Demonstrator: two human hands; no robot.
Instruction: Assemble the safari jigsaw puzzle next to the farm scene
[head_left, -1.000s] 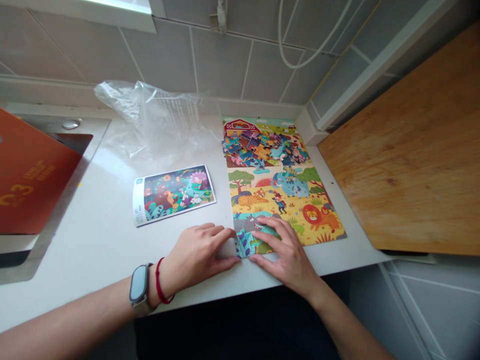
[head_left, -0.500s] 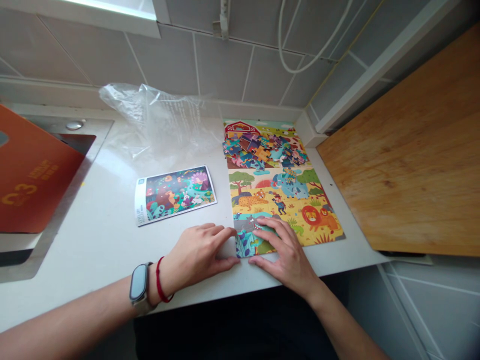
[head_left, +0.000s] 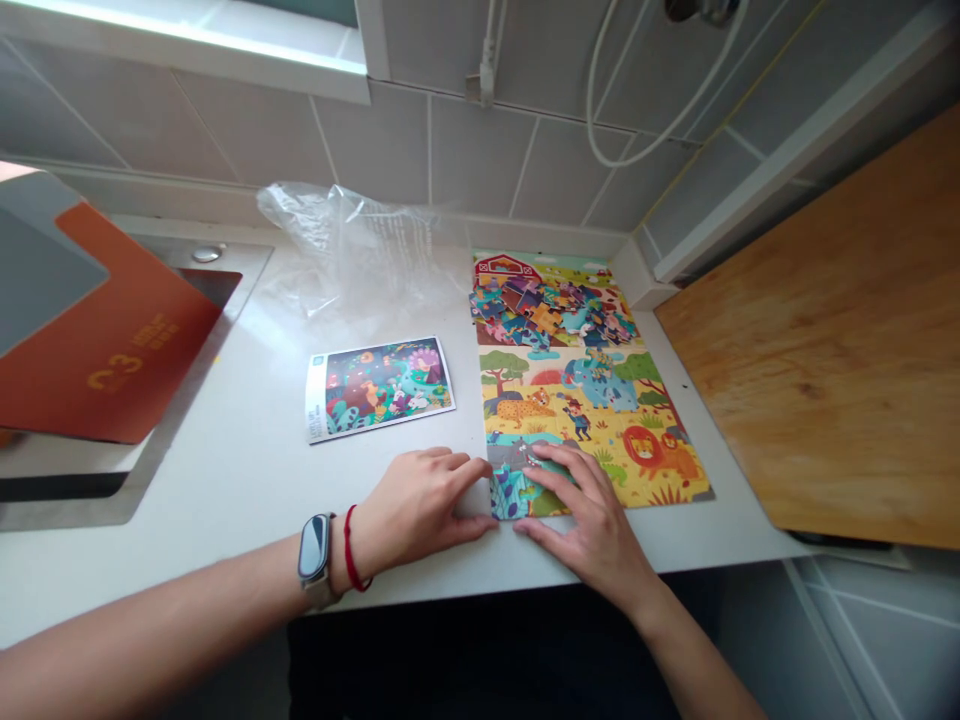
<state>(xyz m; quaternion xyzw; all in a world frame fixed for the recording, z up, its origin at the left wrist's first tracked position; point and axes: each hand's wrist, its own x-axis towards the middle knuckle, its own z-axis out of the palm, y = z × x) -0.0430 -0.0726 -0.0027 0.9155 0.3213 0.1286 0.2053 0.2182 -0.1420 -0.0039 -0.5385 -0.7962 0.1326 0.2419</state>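
Observation:
A children's jigsaw puzzle board [head_left: 592,420] with a printed savanna scene lies on the white counter [head_left: 225,480]. A heap of loose, colourful puzzle pieces [head_left: 551,315] covers its upper part. My right hand [head_left: 592,510] rests spread on the fitted pieces [head_left: 514,485] at the board's lower left corner, with the thumb along the bottom edge. My left hand [head_left: 420,505] sits just left of those pieces, its fingertips touching their edge. Neither hand holds a lifted piece.
A picture card [head_left: 379,385] of the puzzle lies left of the board, and a crumpled clear plastic bag [head_left: 352,245] lies behind it. An orange folder [head_left: 112,330] leans over a steel sink [head_left: 202,280]. A wooden board [head_left: 810,330] stands at the right.
The whole scene has shifted right and the view has tilted slightly. My hands stay in the same place on the pieces, and nothing on the counter has visibly moved.

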